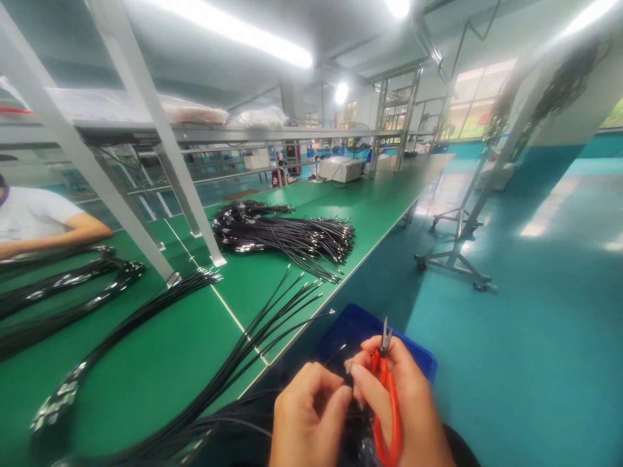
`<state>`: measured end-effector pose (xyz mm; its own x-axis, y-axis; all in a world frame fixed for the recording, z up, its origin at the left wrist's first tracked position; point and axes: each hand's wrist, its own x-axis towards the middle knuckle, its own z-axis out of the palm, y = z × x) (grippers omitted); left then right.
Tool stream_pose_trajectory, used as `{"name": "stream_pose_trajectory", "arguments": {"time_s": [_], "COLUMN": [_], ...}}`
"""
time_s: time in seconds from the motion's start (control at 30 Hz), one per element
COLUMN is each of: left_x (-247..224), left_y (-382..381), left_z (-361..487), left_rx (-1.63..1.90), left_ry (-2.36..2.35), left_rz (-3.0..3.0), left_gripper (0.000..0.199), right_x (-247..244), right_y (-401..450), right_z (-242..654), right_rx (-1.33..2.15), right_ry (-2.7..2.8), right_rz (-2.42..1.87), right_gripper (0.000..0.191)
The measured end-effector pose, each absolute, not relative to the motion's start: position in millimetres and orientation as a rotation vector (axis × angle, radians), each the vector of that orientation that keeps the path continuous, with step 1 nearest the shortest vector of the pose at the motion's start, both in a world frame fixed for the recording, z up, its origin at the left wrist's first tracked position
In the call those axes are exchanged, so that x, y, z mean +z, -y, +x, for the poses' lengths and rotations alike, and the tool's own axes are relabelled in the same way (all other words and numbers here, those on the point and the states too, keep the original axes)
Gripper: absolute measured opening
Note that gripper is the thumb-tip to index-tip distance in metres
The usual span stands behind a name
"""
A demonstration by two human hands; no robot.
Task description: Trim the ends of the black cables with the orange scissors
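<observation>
My left hand [311, 412] is closed at the bottom centre, thumb and forefinger pinched on a small dark piece that is too small to name. Beside it, my right hand [402, 395] holds orange-handled scissors [393, 415] against the palm, their blades pointing up and slightly apart. The right thumb and forefinger pinch close to the left fingertips, at a small pale end. Just left of my hands, a fan of black cables [233, 363] with pale tips lies across the green table's edge.
A blue bin [423, 357] is below my hands. On the green table [257, 266] rest a big cable bundle [292, 233] and curved bundles [73, 285]. Metal posts [146, 123] rise at left, near a person's arm [90, 228]. A wheeled rack [457, 253] stands right.
</observation>
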<state>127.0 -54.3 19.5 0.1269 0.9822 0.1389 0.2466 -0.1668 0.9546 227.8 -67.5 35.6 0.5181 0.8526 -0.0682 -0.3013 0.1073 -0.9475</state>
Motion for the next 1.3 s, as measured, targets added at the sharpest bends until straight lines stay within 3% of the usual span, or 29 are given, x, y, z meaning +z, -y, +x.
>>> {"name": "stream_pose_trajectory", "arguments": {"time_s": [0.1, 0.33, 0.6, 0.87, 1.3], "left_x": [20.0, 10.8, 18.7, 31.1, 25.5], "left_y": [55.2, 46.1, 51.7, 33.1, 31.1], "left_z": [126.1, 119.8, 131.1, 118.9, 123.4], "left_rx": [1.121, 0.953, 1.236, 0.989, 1.042], "left_ry": [-1.246, -0.903, -1.117, -0.639, -0.561], "left_rz": [1.618, 1.356, 1.441, 1.048, 0.829], "left_gripper": [0.019, 0.016, 0.019, 0.016, 0.022], "right_x": [34.9, 30.6, 27.3, 31.3, 25.4], "right_y": [67.3, 70.1, 67.5, 70.4, 67.1], "right_z": [228.1, 229.5, 216.3, 226.2, 229.8], "right_rx": [0.922, 1.363, 1.241, 1.418, 1.495], "right_ry": [0.581, 0.272, 0.275, 0.361, 0.281], "right_rz": [-1.185, -0.889, -0.943, -0.767, -0.659], "right_gripper": [0.023, 0.025, 0.031, 0.016, 0.012]}}
